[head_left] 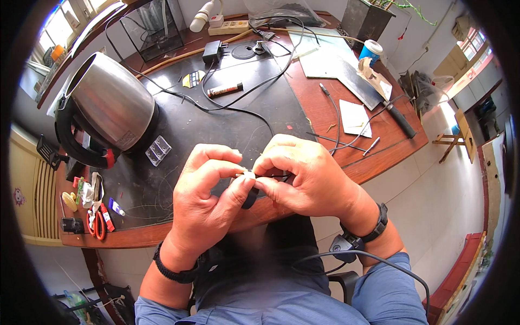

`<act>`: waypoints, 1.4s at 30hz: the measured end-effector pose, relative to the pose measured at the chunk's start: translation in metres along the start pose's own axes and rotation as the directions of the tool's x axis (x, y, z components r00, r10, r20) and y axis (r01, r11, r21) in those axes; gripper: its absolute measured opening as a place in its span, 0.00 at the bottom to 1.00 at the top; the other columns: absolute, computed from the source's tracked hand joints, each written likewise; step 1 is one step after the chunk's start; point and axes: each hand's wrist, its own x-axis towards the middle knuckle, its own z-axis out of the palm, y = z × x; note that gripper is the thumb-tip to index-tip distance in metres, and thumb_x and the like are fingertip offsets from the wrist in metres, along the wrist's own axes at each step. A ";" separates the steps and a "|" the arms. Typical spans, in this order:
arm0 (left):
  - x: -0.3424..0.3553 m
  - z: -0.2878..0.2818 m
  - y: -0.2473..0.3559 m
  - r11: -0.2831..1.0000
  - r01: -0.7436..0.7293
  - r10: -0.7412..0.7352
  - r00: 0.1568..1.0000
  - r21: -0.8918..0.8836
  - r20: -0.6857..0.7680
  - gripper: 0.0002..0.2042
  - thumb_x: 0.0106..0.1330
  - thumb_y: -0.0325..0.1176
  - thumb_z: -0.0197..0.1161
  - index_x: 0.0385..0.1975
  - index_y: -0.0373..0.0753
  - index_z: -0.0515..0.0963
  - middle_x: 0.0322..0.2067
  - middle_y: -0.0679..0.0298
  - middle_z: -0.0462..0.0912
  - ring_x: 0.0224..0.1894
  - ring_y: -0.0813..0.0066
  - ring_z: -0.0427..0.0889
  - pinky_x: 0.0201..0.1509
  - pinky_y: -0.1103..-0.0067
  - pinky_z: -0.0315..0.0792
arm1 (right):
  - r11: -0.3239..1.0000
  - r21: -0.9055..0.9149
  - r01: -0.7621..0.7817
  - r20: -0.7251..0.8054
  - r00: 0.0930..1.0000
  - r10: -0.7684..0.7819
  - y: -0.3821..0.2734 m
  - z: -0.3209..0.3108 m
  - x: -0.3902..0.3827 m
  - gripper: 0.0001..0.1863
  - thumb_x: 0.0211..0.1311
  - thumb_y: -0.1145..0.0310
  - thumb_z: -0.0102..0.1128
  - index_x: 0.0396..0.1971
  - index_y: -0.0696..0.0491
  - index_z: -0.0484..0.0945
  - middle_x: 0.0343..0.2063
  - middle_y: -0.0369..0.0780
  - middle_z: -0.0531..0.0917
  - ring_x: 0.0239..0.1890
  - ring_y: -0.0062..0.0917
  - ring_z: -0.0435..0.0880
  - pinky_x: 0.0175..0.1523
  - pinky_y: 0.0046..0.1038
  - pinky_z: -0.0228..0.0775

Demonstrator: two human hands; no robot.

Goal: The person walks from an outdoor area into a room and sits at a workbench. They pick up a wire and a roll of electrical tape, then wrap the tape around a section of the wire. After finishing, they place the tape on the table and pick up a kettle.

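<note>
My left hand and my right hand meet over the table's front edge, fingertips pinched close together. A thin black cable shows between the fingers of my right hand. At the left fingertips is a small pale piece, too small to name. A dark object shows just below the fingers, mostly hidden. Beyond my hands, a long black cord loops over the dark tabletop from a black power adapter and passes behind my right hand.
At left stand a steel kettle and a clear plastic case. Red-handled scissors lie near the front left edge. A glue tube lies mid-table. A cleaver, a white card and a paper cup are at right.
</note>
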 end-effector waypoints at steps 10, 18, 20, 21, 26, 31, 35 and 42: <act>-0.018 0.015 0.004 0.830 0.390 -0.348 0.921 -0.399 0.177 0.28 0.67 0.33 0.77 0.64 0.32 0.75 0.53 0.58 0.83 0.56 0.72 0.82 0.61 0.75 0.76 | 0.999 0.040 -0.033 -0.092 0.995 0.037 -0.001 -0.004 -0.006 0.06 0.62 0.77 0.70 0.37 0.57 0.82 0.30 0.40 0.83 0.32 0.33 0.81 0.39 0.32 0.74; -0.014 0.017 0.003 0.910 0.300 -0.262 0.951 -0.285 0.164 0.28 0.66 0.31 0.75 0.66 0.36 0.76 0.52 0.58 0.82 0.54 0.68 0.83 0.59 0.74 0.76 | 0.996 0.061 -0.063 -0.082 0.994 0.068 -0.005 -0.010 -0.011 0.06 0.65 0.75 0.70 0.38 0.57 0.82 0.33 0.41 0.82 0.31 0.34 0.82 0.38 0.32 0.74; -0.008 0.009 0.010 0.952 0.230 -0.192 0.963 -0.200 0.191 0.28 0.68 0.31 0.72 0.68 0.35 0.74 0.58 0.59 0.80 0.60 0.70 0.79 0.64 0.74 0.72 | 0.999 0.034 -0.037 -0.075 0.996 0.040 -0.003 -0.012 -0.011 0.05 0.65 0.76 0.69 0.38 0.57 0.82 0.33 0.40 0.83 0.35 0.34 0.81 0.43 0.32 0.74; -0.005 0.005 0.012 0.968 0.193 -0.158 0.965 -0.158 0.208 0.29 0.69 0.31 0.70 0.70 0.35 0.72 0.61 0.60 0.78 0.64 0.71 0.77 0.67 0.74 0.70 | 0.999 0.021 -0.038 -0.061 0.997 0.039 -0.003 -0.014 -0.012 0.05 0.65 0.76 0.69 0.38 0.58 0.82 0.33 0.40 0.83 0.35 0.34 0.81 0.44 0.33 0.74; -0.004 0.007 0.010 0.952 0.187 -0.137 0.969 -0.243 0.207 0.28 0.66 0.33 0.75 0.66 0.35 0.76 0.57 0.56 0.80 0.58 0.67 0.81 0.59 0.72 0.77 | 1.000 0.022 -0.022 -0.040 0.999 0.023 -0.003 -0.015 -0.012 0.04 0.65 0.77 0.68 0.38 0.58 0.82 0.33 0.40 0.84 0.37 0.36 0.82 0.46 0.33 0.75; -0.013 0.016 0.015 0.903 0.317 -0.267 0.943 -0.290 0.198 0.23 0.66 0.26 0.73 0.61 0.34 0.77 0.53 0.59 0.81 0.50 0.73 0.84 0.54 0.75 0.80 | 0.999 0.037 -0.010 -0.032 0.999 0.011 -0.003 -0.013 -0.011 0.05 0.66 0.75 0.68 0.39 0.57 0.82 0.35 0.43 0.83 0.37 0.39 0.83 0.45 0.35 0.76; -0.012 0.017 0.011 0.915 0.296 -0.251 0.949 -0.273 0.189 0.22 0.66 0.24 0.71 0.60 0.35 0.77 0.50 0.60 0.80 0.50 0.73 0.83 0.53 0.75 0.80 | 0.994 0.092 -0.055 -0.026 0.998 0.057 -0.006 -0.014 -0.015 0.06 0.66 0.74 0.69 0.40 0.57 0.83 0.36 0.44 0.84 0.38 0.40 0.84 0.45 0.35 0.76; -0.014 0.022 0.009 0.965 0.126 -0.108 0.990 -0.230 0.090 0.21 0.64 0.23 0.72 0.58 0.37 0.79 0.54 0.57 0.80 0.52 0.68 0.83 0.54 0.73 0.79 | 0.973 0.196 -0.122 0.070 0.991 0.110 -0.007 -0.023 -0.015 0.07 0.65 0.73 0.70 0.41 0.58 0.85 0.35 0.44 0.85 0.37 0.39 0.85 0.45 0.34 0.77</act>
